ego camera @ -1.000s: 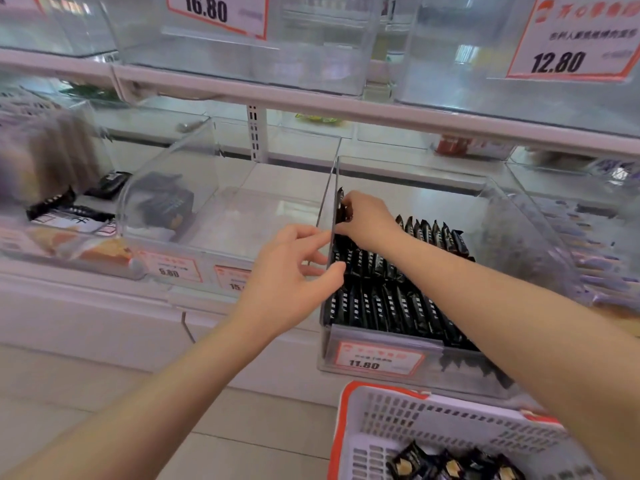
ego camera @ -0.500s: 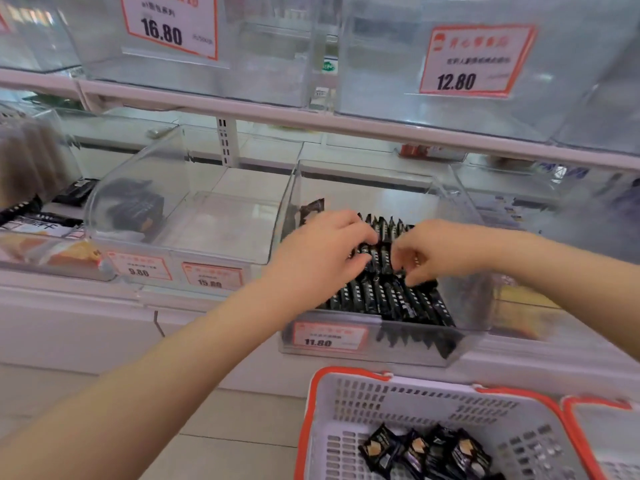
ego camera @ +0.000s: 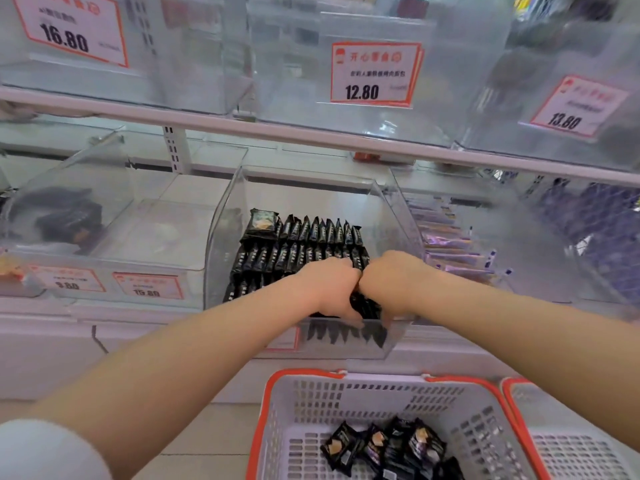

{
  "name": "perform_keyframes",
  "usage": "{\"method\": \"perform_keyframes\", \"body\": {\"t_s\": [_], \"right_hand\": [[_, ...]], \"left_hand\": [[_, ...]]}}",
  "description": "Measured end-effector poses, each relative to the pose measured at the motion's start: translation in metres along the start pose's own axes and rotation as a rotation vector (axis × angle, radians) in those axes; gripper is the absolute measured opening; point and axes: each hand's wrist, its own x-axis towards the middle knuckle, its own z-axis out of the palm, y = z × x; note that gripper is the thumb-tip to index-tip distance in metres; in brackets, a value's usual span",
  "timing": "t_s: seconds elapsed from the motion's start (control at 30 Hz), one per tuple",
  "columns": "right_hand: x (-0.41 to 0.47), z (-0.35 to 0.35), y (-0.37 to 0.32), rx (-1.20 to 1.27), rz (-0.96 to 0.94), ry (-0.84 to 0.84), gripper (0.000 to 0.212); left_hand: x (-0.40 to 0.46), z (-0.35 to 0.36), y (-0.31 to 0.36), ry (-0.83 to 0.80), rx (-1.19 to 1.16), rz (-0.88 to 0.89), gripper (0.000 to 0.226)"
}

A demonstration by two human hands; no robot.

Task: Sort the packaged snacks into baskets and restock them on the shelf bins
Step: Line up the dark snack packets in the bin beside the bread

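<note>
Black snack packs (ego camera: 304, 252) stand on edge in tight rows inside a clear bin (ego camera: 221, 244) on the lower shelf, filling it from the near lip to mid-depth; bare floor remains at its far end. Both hands meet knuckle to knuckle at the near right rows: the left hand (ego camera: 329, 285) and right hand (ego camera: 388, 282) curl down over the packs, fingers gripping them. Just below, more black packs (ego camera: 384, 448) lie loose in a white basket (ego camera: 277, 427) with an orange rim. The upper shelf (ego camera: 311, 136) overhangs the bin closely.
</note>
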Motion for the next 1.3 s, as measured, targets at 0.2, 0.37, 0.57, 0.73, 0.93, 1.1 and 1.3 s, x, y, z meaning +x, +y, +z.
{"method": "perform_keyframes", "body": {"t_s": [0.2,0.37,0.57,0.73,0.93,1.1,1.3], "right_hand": [[0.004,0.005,-0.001,0.043,0.04,0.024,0.023],[0.01,-0.002,0.0,0.392,-0.003,-0.141,0.083],[0.013,0.011,-0.012,0.395,0.037,0.057,0.041],[0.013,0.007,-0.008,0.453,0.044,0.006,0.053],[0.048,-0.024,0.004,0.803,0.186,0.287,0.032],[0.102,-0.044,-0.023,1.05,0.356,0.427,0.039],[0.155,-0.059,-0.041,1.004,0.571,0.271,0.039]], "left_hand": [[-0.014,-0.009,-0.018,-0.074,-0.077,0.089,0.06],[-0.041,-0.013,-0.051,-0.129,-0.007,-0.033,0.069],[-0.051,-0.012,-0.062,-0.181,0.099,-0.101,0.058],[-0.057,-0.011,-0.064,-0.199,0.118,-0.108,0.051],[-0.079,-0.038,-0.068,0.188,0.054,-0.077,0.034],[-0.107,-0.029,-0.093,0.826,-0.222,-0.275,0.024],[-0.125,0.008,-0.101,0.885,-0.847,-0.504,0.02]]}}
